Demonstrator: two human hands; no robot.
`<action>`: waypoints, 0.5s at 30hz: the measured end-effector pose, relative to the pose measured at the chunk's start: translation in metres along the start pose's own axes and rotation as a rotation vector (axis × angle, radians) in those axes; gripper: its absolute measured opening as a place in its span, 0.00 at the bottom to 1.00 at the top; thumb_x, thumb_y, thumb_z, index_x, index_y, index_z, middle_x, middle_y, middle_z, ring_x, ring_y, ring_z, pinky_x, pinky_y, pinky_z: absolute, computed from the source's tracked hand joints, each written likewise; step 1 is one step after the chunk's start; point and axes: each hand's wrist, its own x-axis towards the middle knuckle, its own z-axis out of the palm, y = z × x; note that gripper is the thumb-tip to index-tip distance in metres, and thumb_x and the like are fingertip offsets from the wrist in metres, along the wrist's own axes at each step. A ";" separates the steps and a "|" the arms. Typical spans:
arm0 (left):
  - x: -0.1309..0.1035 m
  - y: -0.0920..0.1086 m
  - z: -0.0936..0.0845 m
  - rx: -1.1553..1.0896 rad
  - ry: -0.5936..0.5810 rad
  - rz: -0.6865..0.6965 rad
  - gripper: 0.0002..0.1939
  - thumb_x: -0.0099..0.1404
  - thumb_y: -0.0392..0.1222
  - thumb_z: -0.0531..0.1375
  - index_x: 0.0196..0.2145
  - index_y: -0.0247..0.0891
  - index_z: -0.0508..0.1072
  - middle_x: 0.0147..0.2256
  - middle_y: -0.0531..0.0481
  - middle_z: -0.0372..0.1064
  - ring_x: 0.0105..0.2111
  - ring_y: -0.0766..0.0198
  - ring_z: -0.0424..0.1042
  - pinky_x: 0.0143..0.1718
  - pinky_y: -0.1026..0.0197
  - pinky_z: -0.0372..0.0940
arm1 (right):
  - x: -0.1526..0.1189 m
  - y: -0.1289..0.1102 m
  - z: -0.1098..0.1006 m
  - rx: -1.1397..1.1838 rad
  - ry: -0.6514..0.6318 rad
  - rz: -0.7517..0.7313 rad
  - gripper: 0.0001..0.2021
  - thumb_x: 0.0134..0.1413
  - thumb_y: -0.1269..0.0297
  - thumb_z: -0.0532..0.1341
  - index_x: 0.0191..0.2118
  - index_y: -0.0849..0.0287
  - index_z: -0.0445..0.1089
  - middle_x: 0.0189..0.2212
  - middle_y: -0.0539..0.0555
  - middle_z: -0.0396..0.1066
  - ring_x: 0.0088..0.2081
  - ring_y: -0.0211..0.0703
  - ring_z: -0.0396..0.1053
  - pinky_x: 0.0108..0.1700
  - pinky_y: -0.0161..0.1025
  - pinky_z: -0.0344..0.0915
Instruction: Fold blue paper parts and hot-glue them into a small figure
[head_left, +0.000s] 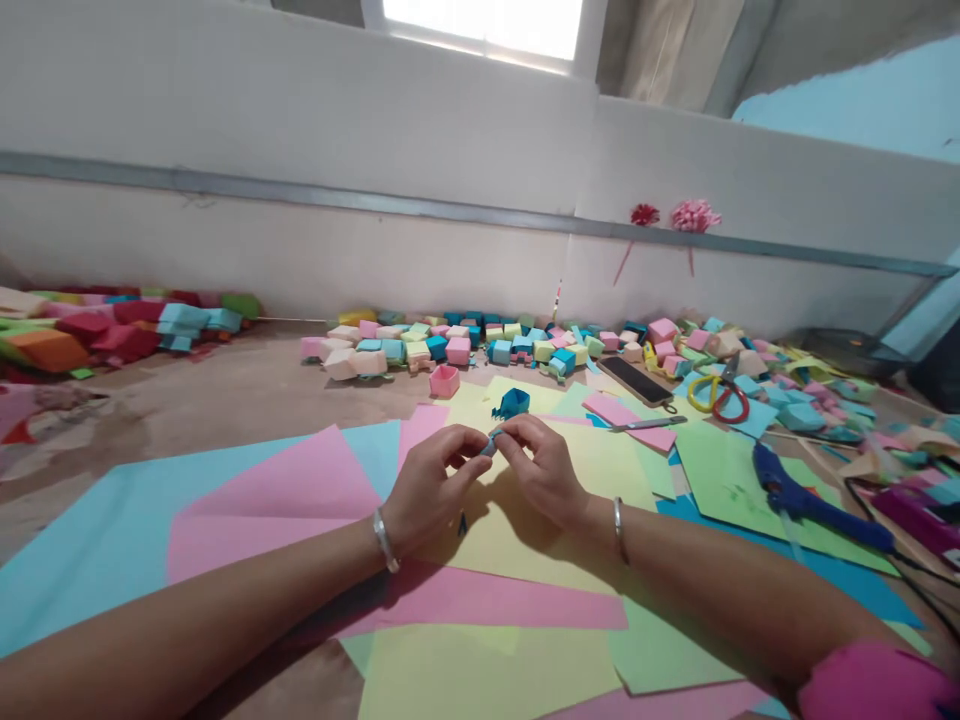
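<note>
My left hand (441, 478) and my right hand (541, 468) meet over a yellow paper sheet (592, 470). Between their fingertips both pinch a small blue-grey paper piece (490, 443). Just beyond the fingers sits a dark teal folded paper piece (514, 403), touched by neither hand. A tiny dark blue scrap (462, 524) lies beside my left hand. Pink paper (277, 490) is spread under and left of my left forearm.
Small coloured paper boxes (457, 350) line the wall. At the right are a phone (636, 382), scissors (718, 395), a craft knife (649, 424) and a blue glue gun (817, 505) with a cable. A pink open box (444, 381) stands behind my hands.
</note>
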 end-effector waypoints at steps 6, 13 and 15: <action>0.004 -0.011 0.004 -0.105 0.011 -0.111 0.07 0.59 0.41 0.58 0.33 0.37 0.73 0.32 0.48 0.73 0.32 0.61 0.72 0.36 0.59 0.68 | 0.004 0.008 0.002 0.146 0.020 0.194 0.08 0.52 0.65 0.60 0.38 0.59 0.72 0.31 0.52 0.73 0.33 0.40 0.69 0.37 0.38 0.66; 0.004 -0.009 0.000 -0.097 -0.014 -0.051 0.12 0.58 0.47 0.59 0.39 0.39 0.71 0.35 0.48 0.75 0.33 0.60 0.74 0.35 0.60 0.69 | -0.001 -0.005 0.001 0.177 0.090 0.380 0.11 0.46 0.69 0.61 0.39 0.59 0.73 0.25 0.50 0.73 0.25 0.37 0.70 0.30 0.36 0.69; 0.004 -0.007 -0.002 0.005 -0.039 -0.041 0.13 0.58 0.48 0.58 0.39 0.41 0.72 0.36 0.50 0.76 0.33 0.60 0.75 0.36 0.61 0.69 | -0.005 -0.007 -0.003 0.167 0.110 0.370 0.07 0.46 0.68 0.62 0.35 0.58 0.73 0.25 0.49 0.73 0.25 0.36 0.71 0.30 0.34 0.69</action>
